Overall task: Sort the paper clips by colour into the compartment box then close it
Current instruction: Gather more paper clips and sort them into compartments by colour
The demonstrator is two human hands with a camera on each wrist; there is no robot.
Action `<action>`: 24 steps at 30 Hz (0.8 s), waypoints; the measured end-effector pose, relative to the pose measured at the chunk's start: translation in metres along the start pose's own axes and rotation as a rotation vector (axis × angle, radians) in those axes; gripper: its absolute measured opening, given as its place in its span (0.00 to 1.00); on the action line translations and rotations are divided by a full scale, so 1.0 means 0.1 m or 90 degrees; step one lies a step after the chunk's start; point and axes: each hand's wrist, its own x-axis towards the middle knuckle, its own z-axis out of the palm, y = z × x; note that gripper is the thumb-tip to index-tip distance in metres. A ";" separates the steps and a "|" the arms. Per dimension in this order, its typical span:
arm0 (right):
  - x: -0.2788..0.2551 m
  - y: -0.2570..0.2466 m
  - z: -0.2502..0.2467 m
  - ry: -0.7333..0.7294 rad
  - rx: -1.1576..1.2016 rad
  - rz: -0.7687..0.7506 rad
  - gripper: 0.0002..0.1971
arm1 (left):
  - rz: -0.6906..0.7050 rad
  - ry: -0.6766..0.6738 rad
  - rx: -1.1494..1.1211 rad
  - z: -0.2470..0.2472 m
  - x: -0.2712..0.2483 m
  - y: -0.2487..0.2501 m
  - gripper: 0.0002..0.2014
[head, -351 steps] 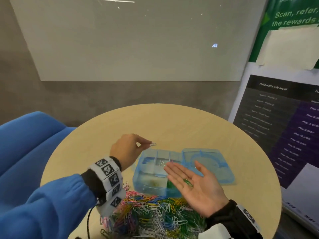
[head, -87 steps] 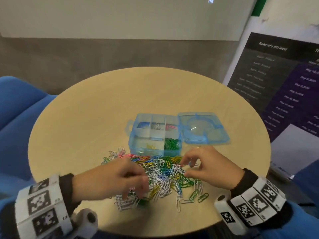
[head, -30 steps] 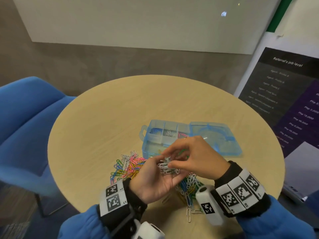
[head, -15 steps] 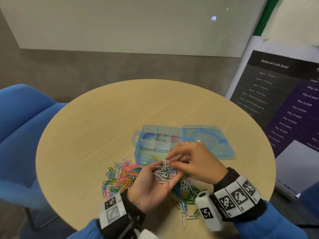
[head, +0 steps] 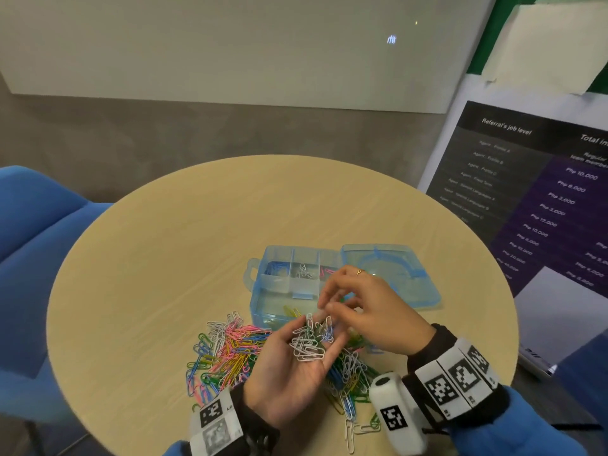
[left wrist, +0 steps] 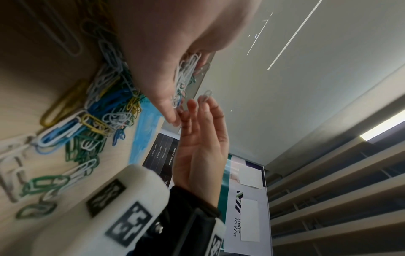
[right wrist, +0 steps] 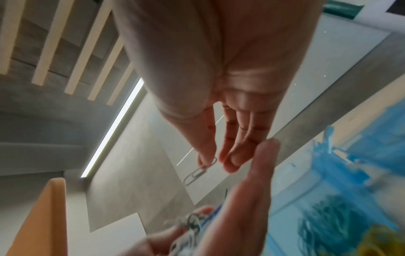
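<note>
Near the front edge of the surface your left hand lies palm up, fingers loosely cupped around a bunch of white clips. Your right hand is just above it; its grip pinches a single white clip between thumb and forefinger, the other fingers spread. Under both hands lies the mixed pile of paper clips. Just behind it, toward the middle of the surface, stands the compartment box, its lid open flat to the right.
</note>
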 end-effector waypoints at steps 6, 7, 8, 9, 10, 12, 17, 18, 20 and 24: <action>0.47 0.01 -0.18 0.111 -0.043 0.007 0.08 | -0.001 -0.001 0.027 0.00 -0.01 0.00 0.24; 0.56 0.01 -0.19 0.114 -0.066 0.014 0.07 | 0.003 -0.004 0.030 -0.01 -0.01 0.01 0.24; 0.63 0.01 -0.19 0.106 -0.099 0.024 0.06 | 0.007 -0.004 0.033 -0.02 -0.01 0.01 0.24; 0.67 0.02 -0.19 0.095 -0.137 0.031 0.06 | 0.013 -0.004 0.035 -0.03 -0.01 0.01 0.24; 0.68 0.02 -0.19 0.091 -0.165 0.030 0.06 | 0.019 -0.004 0.038 -0.03 -0.01 0.02 0.25; 0.62 0.00 -0.17 0.091 -0.178 0.010 0.07 | 0.027 -0.011 0.040 -0.02 -0.01 0.03 0.25; 0.28 -0.08 -0.11 -0.008 -0.189 -0.020 0.04 | 0.058 -0.009 0.030 -0.02 -0.01 0.02 0.23; 0.22 -0.09 -0.10 -0.026 -0.196 -0.020 0.03 | 0.064 -0.010 0.022 -0.02 -0.02 0.02 0.23; 0.11 -0.08 -0.08 -0.058 -0.190 -0.022 0.03 | 0.073 -0.019 0.018 -0.01 -0.03 0.02 0.22; 0.02 -0.01 -0.04 -0.061 -0.197 -0.043 0.05 | 0.073 -0.018 0.015 0.00 -0.05 0.03 0.23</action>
